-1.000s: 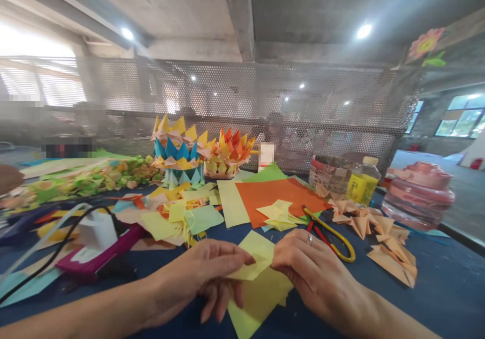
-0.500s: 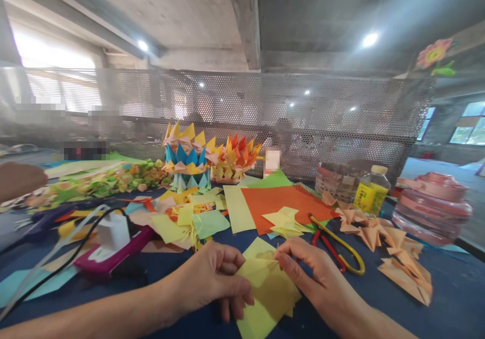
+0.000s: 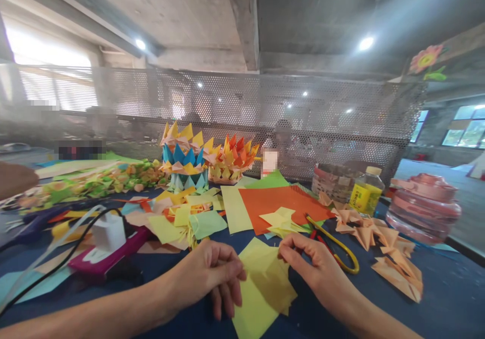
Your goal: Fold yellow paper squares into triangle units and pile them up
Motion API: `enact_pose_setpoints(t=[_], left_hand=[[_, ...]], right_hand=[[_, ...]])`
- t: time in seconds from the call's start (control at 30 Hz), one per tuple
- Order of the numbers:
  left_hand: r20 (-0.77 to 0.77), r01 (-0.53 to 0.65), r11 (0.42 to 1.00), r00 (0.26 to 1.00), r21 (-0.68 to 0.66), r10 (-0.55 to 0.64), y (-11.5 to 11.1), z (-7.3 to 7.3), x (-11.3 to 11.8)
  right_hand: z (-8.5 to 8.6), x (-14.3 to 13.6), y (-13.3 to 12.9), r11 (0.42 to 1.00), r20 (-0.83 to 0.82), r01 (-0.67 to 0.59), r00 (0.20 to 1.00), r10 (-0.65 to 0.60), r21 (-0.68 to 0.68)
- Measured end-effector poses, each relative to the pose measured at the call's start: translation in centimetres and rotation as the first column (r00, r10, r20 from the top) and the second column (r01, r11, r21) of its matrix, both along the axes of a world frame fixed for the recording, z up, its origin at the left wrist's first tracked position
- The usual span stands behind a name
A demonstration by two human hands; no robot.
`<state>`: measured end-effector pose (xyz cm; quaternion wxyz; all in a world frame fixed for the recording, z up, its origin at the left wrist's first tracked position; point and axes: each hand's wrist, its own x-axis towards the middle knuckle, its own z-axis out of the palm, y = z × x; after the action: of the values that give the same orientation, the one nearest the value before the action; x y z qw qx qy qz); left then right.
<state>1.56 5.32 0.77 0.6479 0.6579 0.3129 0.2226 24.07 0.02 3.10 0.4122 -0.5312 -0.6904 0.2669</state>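
Several yellow paper squares [image 3: 261, 293] lie in an uneven stack on the dark blue tabletop between my hands, their edges not lined up. At the upper right edge of the stack, my right hand [image 3: 308, 258] pinches the paper between thumb and forefinger. My left hand [image 3: 222, 278] rests at the stack's left edge, thumb against its curled forefinger and the other fingers hanging down. Whether anything is between those fingertips is hidden. Behind my right hand lie yellow-and-red-handled scissors [image 3: 346, 253], and a folded yellow paper star [image 3: 282, 222] sits on an orange sheet [image 3: 261, 200].
Folded peach paper pieces [image 3: 397, 263] spread at right, near a pink jug [image 3: 424, 207] and a yellow-labelled bottle [image 3: 366, 192]. Pointed paper crowns [image 3: 185, 159] stand at the back. A magenta power strip [image 3: 109, 253] with cables and paper scraps [image 3: 166, 228] occupies the left.
My left hand has drawn slightly left, its thumb coming off the yellow paper. The top sheet looks flatter. The whole view has shifted a little.
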Motion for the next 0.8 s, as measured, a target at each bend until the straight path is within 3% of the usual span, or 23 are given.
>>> enact_pose_setpoints(t=[0.17, 0.47, 0.6, 0.8], left_hand=[[-0.006, -0.027, 0.999, 1.0, 0.034, 0.027, 0.0, 0.3, -0.1], [-0.005, -0.036, 0.995, 0.999, 0.089, 0.037, 0.5, 0.1, -0.1], [-0.012, -0.028, 0.994, 0.999, 0.105, 0.03, 0.5, 0.0, -0.1], [-0.019, -0.033, 0.989, 0.999, 0.143, 0.036, 0.4, 0.0, -0.3]], right_hand=[[0.3, 0.6, 0.7, 0.997, -0.082, 0.072, 0.994, -0.074, -0.019], [0.0, 1.9, 1.9, 0.934, -0.244, 0.343, 0.901, -0.358, -0.1], [-0.1, 1.9, 1.9, 0.941, -0.187, 0.329, 0.922, -0.338, -0.078], [-0.1, 1.0, 1.2, 0.988, 0.063, 0.157, 0.986, -0.156, -0.005]])
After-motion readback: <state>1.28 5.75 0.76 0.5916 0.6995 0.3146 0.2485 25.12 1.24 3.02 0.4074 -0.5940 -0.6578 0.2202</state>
